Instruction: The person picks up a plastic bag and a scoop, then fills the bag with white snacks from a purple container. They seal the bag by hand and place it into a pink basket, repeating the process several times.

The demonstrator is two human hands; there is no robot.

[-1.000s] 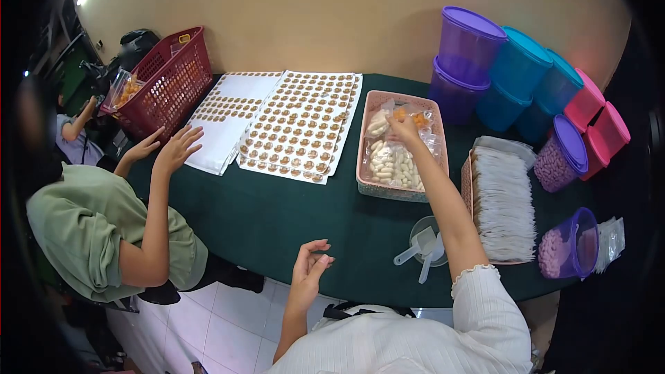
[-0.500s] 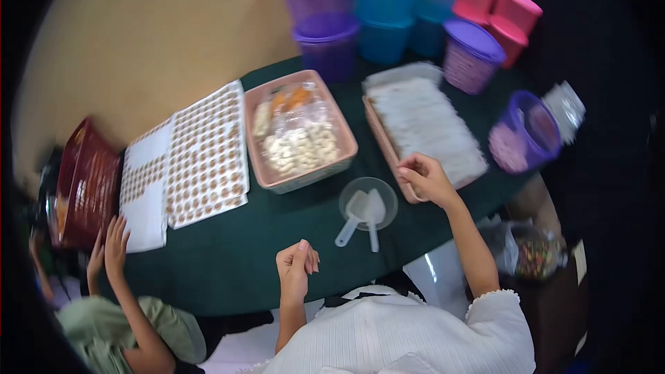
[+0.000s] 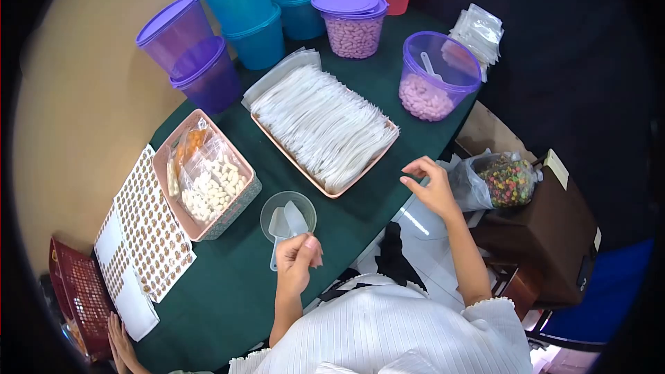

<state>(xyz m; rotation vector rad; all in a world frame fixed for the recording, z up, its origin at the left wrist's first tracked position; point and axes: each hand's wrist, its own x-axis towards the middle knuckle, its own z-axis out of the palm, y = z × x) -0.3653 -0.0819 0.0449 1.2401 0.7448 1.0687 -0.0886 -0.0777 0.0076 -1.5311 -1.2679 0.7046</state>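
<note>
My left hand (image 3: 298,260) is closed, thumb over curled fingers, with nothing showing in it. It overlaps the handle end of a scoop (image 3: 296,219) lying with a second scoop (image 3: 280,224) in a clear round bowl (image 3: 312,210). My right hand (image 3: 432,185) hovers past the table's front edge, fingers bent and thumb apart, holding nothing. Nearest to it is a shallow pink basket (image 3: 335,194) packed with upright white packets (image 3: 325,125). Farther off, a purple tub (image 3: 443,45) contains pink pieces (image 3: 424,99) and a small scoop (image 3: 429,66).
On the green-covered table (image 3: 208,291) are a pink basket (image 3: 239,208) of white pieces, sticker sheets (image 3: 149,218) and a lidded purple tub (image 3: 352,31). Purple, blue and pink tubs stand behind. A bag of colourful pieces (image 3: 511,181) sits right. Another person's hand (image 3: 121,346) is at lower left.
My view has turned right, so the table's things shift left in it. My right hand, earlier over the packet basket's corner, is now off its right side. My left hand stays closed.
</note>
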